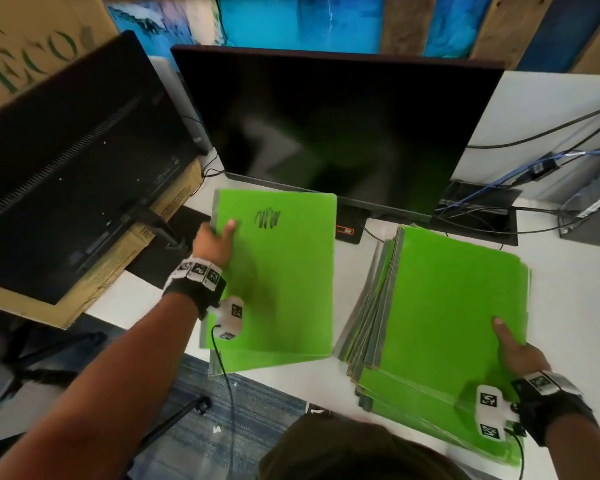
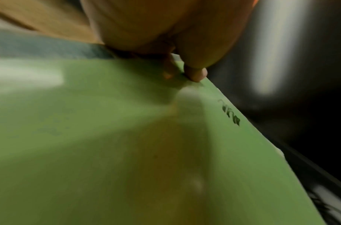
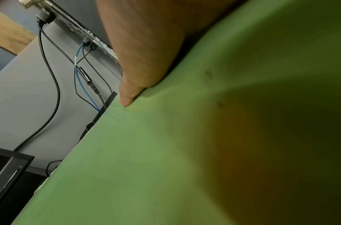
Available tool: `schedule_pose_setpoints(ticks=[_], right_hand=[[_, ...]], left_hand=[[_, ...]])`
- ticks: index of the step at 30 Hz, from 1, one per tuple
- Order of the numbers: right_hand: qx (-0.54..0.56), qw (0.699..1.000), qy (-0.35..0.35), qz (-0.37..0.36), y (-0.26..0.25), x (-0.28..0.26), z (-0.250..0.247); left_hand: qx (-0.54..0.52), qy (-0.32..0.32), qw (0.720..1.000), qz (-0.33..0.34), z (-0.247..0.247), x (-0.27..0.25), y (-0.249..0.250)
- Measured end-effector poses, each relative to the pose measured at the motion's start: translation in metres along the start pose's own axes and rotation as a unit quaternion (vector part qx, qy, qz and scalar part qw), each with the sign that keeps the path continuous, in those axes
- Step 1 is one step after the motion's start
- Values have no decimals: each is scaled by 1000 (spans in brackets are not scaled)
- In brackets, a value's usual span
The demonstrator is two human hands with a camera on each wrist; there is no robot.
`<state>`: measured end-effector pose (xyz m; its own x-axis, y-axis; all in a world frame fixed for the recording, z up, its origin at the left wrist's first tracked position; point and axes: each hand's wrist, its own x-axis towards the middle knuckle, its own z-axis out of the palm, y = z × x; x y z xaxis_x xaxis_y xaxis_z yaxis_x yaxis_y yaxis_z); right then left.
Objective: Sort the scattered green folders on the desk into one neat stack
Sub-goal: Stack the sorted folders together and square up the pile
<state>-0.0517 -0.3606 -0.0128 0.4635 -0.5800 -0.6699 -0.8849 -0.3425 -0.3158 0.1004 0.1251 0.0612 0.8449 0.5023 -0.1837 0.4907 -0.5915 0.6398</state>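
A green folder with a black scribble (image 1: pixel 284 268) is held up at the desk's left side. My left hand (image 1: pixel 215 242) grips its left edge, thumb on top; the left wrist view shows the same folder (image 2: pixel 127 144) pinched between thumb and fingers. One more green folder (image 1: pixel 257 363) lies under it, jutting over the desk's front edge. On the right sits a fanned stack of green folders (image 1: pixel 440 306). My right hand (image 1: pixel 515 348) grips the top folder at its near right corner, thumb on top, which the right wrist view shows pressed on the green cover (image 3: pixel 165 152).
A large dark monitor (image 1: pixel 333 133) stands behind the folders, with a second monitor (image 1: pixel 73 161) on a cardboard box (image 1: pixel 125 265) to the left. Cables (image 1: pixel 534 168) and a cable tray (image 1: pixel 478 213) lie at the back right. The white desk (image 1: pixel 568 306) continues right.
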Motion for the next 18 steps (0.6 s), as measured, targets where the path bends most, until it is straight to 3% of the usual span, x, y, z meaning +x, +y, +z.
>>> schedule_pose_setpoints(ticks=[3, 5, 9, 14, 18], right_hand=[[22, 1000, -10, 10, -3, -3, 1], [27, 999, -17, 12, -1, 5, 1], [41, 999, -12, 17, 2, 12, 3], [60, 998, -4, 12, 4, 18, 5], [63, 998, -4, 7, 7, 23, 5]], left_hand=[[-12, -16, 991, -135, 23, -5, -53], [-13, -33, 983, -182, 33, -10, -80], [64, -34, 982, -172, 42, -19, -101], [206, -70, 958, -189, 47, -28, -103], [176, -63, 962, -201, 56, -26, -100]])
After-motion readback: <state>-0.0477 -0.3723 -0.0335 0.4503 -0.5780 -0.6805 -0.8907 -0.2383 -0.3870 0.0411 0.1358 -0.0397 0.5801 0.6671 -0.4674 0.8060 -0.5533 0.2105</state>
